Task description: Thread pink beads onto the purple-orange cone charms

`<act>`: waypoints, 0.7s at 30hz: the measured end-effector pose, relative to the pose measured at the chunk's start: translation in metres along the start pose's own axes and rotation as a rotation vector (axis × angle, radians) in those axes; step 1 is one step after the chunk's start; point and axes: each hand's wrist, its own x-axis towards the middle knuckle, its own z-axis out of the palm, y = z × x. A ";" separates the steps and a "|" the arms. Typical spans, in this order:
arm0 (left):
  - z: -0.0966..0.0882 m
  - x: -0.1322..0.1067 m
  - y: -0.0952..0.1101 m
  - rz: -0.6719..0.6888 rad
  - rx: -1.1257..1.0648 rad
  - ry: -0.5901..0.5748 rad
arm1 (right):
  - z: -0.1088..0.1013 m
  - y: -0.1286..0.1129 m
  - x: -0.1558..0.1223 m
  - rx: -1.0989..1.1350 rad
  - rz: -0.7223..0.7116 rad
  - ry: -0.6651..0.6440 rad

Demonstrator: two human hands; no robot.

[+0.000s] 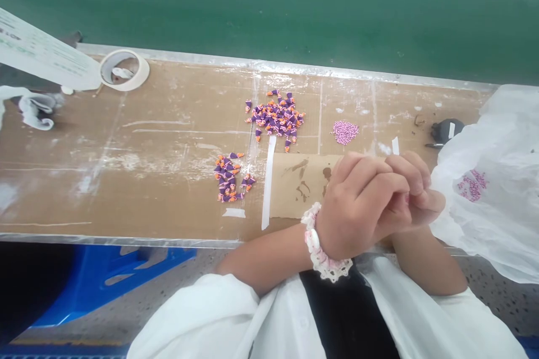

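My left hand, with a white and pink scrunchie on its wrist, is closed with bent fingers in front of my chest. Pressed against it is my right hand, its fingers curled too. Anything between the fingers is hidden. Below and behind the hands lies a brown paper sheet with dark stains. Small purple-and-orange figures form a large pile beyond the sheet and a smaller group to its left. A little heap of tiny pink pieces sits beyond my hands.
At right, a white plastic bag has more pink bits showing. Beside it is a dark object with a white label. A tape roll and a white printed packet lie at left. A blue stool stands below the table.
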 end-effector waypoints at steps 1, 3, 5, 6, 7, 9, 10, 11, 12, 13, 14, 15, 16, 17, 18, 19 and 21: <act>-0.001 0.000 0.000 -0.023 -0.008 -0.004 | 0.000 0.000 0.000 0.038 -0.025 -0.033; -0.002 0.000 0.001 -0.064 -0.018 -0.027 | 0.002 -0.001 0.000 0.096 -0.056 -0.084; -0.004 0.001 0.002 -0.098 -0.026 -0.054 | 0.005 -0.002 0.002 0.113 -0.052 -0.105; -0.005 0.000 0.002 -0.108 -0.031 -0.063 | 0.006 -0.002 0.003 0.126 -0.049 -0.128; -0.005 0.000 0.002 -0.115 -0.038 -0.069 | 0.007 -0.003 0.004 0.146 -0.044 -0.154; -0.006 -0.001 0.001 -0.122 -0.061 -0.075 | 0.010 -0.005 0.007 0.197 -0.026 -0.219; -0.006 -0.001 0.001 -0.125 -0.076 -0.080 | 0.012 -0.007 0.008 0.214 -0.018 -0.247; -0.006 -0.002 0.000 -0.125 -0.096 -0.083 | 0.014 -0.008 0.010 0.220 -0.012 -0.263; -0.006 -0.002 -0.001 -0.127 -0.115 -0.088 | 0.015 -0.010 0.011 0.215 -0.013 -0.267; -0.006 -0.002 -0.002 -0.129 -0.132 -0.093 | 0.017 -0.011 0.012 0.201 -0.020 -0.265; -0.007 -0.002 -0.002 -0.135 -0.145 -0.097 | 0.019 -0.013 0.013 0.184 -0.030 -0.257; -0.007 -0.002 -0.002 -0.143 -0.155 -0.099 | 0.021 -0.013 0.014 0.168 -0.040 -0.242; -0.007 -0.002 -0.002 -0.151 -0.162 -0.101 | 0.022 -0.014 0.014 0.153 -0.046 -0.230; -0.007 -0.002 -0.002 -0.159 -0.164 -0.102 | 0.022 -0.014 0.014 0.143 -0.050 -0.221; -0.007 -0.002 -0.002 -0.169 -0.165 -0.101 | 0.022 -0.014 0.014 0.135 -0.055 -0.217; -0.007 -0.002 -0.002 -0.176 -0.166 -0.099 | 0.022 -0.014 0.014 0.125 -0.060 -0.215; -0.007 -0.002 -0.002 -0.184 -0.167 -0.093 | 0.021 -0.013 0.014 0.099 -0.083 -0.215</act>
